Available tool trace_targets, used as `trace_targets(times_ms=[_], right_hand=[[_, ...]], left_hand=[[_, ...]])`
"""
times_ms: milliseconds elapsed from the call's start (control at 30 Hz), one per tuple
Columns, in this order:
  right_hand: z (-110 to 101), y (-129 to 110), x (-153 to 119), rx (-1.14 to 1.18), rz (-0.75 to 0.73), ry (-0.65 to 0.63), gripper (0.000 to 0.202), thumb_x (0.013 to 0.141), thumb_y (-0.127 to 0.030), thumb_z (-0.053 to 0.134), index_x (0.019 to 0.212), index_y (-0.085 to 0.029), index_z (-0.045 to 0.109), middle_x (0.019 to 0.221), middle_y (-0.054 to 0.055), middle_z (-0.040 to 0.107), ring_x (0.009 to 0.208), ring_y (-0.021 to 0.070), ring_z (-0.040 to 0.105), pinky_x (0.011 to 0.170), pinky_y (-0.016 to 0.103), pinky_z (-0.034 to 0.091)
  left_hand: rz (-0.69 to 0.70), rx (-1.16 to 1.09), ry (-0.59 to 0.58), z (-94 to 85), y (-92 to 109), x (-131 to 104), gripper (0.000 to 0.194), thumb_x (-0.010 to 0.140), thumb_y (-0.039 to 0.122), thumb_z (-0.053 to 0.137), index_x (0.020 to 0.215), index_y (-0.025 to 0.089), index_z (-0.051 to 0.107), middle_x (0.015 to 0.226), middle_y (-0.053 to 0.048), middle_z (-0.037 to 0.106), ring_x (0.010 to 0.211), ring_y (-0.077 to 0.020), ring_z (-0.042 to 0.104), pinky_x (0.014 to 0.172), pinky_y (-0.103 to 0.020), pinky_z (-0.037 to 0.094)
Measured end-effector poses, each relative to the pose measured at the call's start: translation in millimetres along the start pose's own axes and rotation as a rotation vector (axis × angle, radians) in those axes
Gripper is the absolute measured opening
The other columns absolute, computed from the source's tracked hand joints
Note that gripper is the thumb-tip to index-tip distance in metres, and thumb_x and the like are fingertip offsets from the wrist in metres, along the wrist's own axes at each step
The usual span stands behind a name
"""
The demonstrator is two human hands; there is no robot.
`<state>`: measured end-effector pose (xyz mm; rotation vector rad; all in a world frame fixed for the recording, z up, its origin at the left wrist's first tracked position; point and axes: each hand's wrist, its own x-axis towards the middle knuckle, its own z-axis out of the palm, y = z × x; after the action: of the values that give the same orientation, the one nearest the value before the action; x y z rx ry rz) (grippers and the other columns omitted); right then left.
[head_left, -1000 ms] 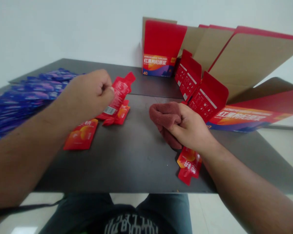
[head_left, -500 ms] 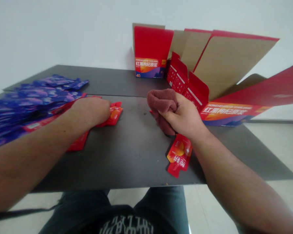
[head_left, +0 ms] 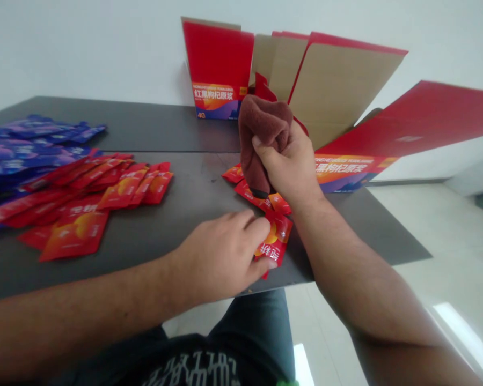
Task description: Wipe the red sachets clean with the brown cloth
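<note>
A folded brown cloth [head_left: 264, 120] is bunched in my right hand [head_left: 292, 166], closed around it above the table. Below it, several red sachets [head_left: 249, 194] lie partly covered by the cloth and hand. My left hand [head_left: 225, 252] has come to the table's front edge, its curled fingers and thumb closed on the left side of a red and orange sachet [head_left: 279, 241] with white lettering. To the left, more red sachets [head_left: 78, 230] are fanned out in an overlapping pile.
Blue-purple sachets [head_left: 28, 147] are heaped at the far left of the dark table [head_left: 201, 185]. Behind my right hand stand open red cartons: one upright box [head_left: 217, 59] and one with flaps spread wide [head_left: 338, 86]. A wall runs behind the table.
My left hand has left the red pile on the left and come right and nearer, onto the sachet at the front edge. My right hand still holds the cloth. The view has shifted right.
</note>
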<state>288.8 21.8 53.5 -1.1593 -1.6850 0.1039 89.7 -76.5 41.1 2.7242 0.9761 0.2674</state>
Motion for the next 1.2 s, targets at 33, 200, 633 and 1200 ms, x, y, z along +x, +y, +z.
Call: trace_targets(times_ms=[33, 200, 633, 1200], right_hand=[[0.6, -2.0, -0.4, 0.0, 0.008, -0.01, 0.041, 0.104, -0.037, 0.067, 0.143, -0.025, 0.068, 0.143, 0.009, 0.081, 0.135, 0.0313, 0.077, 0.119, 0.052, 0.064], [3.3, -8.1, -1.3, 0.005, 0.036, -0.024, 0.044, 0.102, -0.035, 0.068, 0.144, -0.025, 0.067, 0.146, 0.008, 0.081, 0.135, 0.0307, 0.077, 0.121, 0.053, 0.063], [4.7, -10.6, -7.9, -0.003, 0.012, -0.082, 0.037, 0.104, -0.036, 0.068, 0.139, -0.023, 0.069, 0.137, 0.007, 0.083, 0.13, 0.0309, 0.078, 0.117, 0.051, 0.064], [-13.9, -19.5, -11.5, 0.476, 0.167, -0.669, 0.043, 0.094, -0.057, 0.084, 0.122, -0.024, 0.079, 0.125, 0.006, 0.085, 0.116, 0.0297, 0.082, 0.099, 0.046, 0.069]], left_hand=[[-0.014, 0.008, 0.016, 5.4, 5.6, 2.7, 0.046, 0.105, 0.06, 0.068, 0.13, 0.022, 0.071, 0.124, -0.019, 0.077, 0.112, -0.0394, 0.076, 0.087, -0.05, 0.063], [-0.062, 0.063, 0.037, 23.9, 15.4, 23.4, 0.077, 0.093, 0.077, 0.076, 0.138, 0.015, 0.07, 0.128, -0.025, 0.073, 0.121, -0.0468, 0.072, 0.099, -0.062, 0.066], [-0.086, -0.284, -0.046, 20.1, -21.9, 20.4, 0.062, 0.087, 0.023, 0.076, 0.148, 0.023, 0.063, 0.139, -0.017, 0.079, 0.125, -0.0375, 0.08, 0.11, -0.053, 0.063], [-0.381, -0.508, 0.049, -43.9, -115.7, -21.3, 0.038, 0.086, 0.03, 0.078, 0.124, 0.026, 0.078, 0.098, -0.001, 0.086, 0.077, -0.0218, 0.077, 0.071, -0.033, 0.053]])
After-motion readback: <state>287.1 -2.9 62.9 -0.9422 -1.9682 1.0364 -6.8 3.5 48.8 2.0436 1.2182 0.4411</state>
